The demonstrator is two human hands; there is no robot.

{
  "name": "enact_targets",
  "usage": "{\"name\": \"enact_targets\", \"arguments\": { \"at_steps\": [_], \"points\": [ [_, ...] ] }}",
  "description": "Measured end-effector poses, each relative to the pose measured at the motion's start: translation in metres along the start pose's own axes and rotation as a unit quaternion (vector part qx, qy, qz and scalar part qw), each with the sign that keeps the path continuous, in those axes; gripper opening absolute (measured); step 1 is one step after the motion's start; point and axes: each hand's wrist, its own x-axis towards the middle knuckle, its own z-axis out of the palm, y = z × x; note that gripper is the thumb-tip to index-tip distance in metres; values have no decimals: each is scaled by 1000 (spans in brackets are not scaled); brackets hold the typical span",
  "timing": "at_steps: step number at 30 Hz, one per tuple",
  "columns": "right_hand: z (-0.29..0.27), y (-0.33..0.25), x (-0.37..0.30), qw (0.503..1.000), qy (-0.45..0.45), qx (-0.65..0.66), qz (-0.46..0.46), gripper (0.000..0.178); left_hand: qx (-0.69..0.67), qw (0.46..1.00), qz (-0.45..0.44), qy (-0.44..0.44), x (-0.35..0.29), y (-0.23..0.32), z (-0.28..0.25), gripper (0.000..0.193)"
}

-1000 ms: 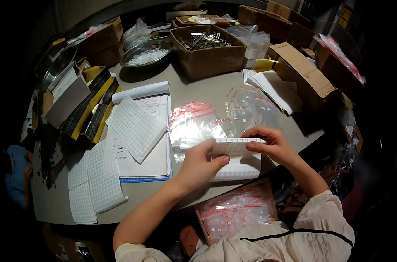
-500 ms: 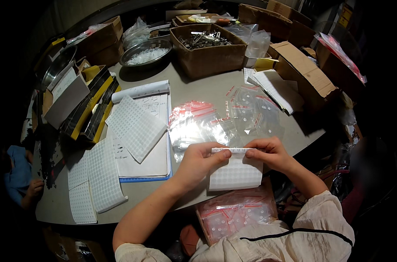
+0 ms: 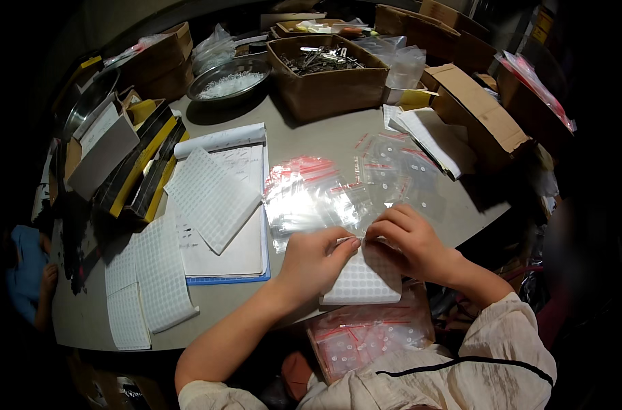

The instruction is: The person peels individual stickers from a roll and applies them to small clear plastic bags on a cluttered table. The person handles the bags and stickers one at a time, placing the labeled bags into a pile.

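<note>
Our left hand point(image 3: 304, 263) pinched the dotted sticker sheet point(image 3: 361, 292) by its upper edge. The sheet hung rightward and toward us, over the near rim of the tabletop point(image 3: 311, 140). Our right hand point(image 3: 418, 244) curled at its upper right, fingers point(image 3: 395, 217) bent; whether they gripped, we couldn't tell.

The sheet point(image 3: 362, 277), pale and off-white with close rows of small round grey-toned stickers, is pinched near its top by the thumb and fingers of the left hand point(image 3: 311, 263), while the bent fingers of the right hand point(image 3: 417, 249) cover its upper right part, their tips too hidden to tell their grip. Its stickered face shows below the hands, slanting down toward the person to a lower edge that bows slightly and sits just in from the near side of the view's middle, its top edge mostly hidden behind the fingers.
</note>
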Motion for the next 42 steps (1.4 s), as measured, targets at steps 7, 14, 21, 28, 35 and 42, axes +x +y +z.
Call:
{"name": "enact_targets", "arguments": {
  "at_steps": [7,14,21,28,35,42],
  "points": [
    [1,15,5,998,-31,50,-7,20,19,999,-26,7,1,-10,5,27],
    [18,68,55,979,-179,18,99,21,225,962,145,53,-2,-8,3,12],
    [-3,94,59,943,-204,-92,246,34,245,935,250,63,5,-28,8,21],
    [-12,98,62,978,-161,45,126,23,192,948,256,-12,3,-23,9,27],
    [29,86,73,976,-171,-113,-78,22,200,943,266,2,3,-23,9,14],
    [6,122,66,966,-123,-121,190,26,189,946,261,19,5,-18,7,10]
  ]
}}
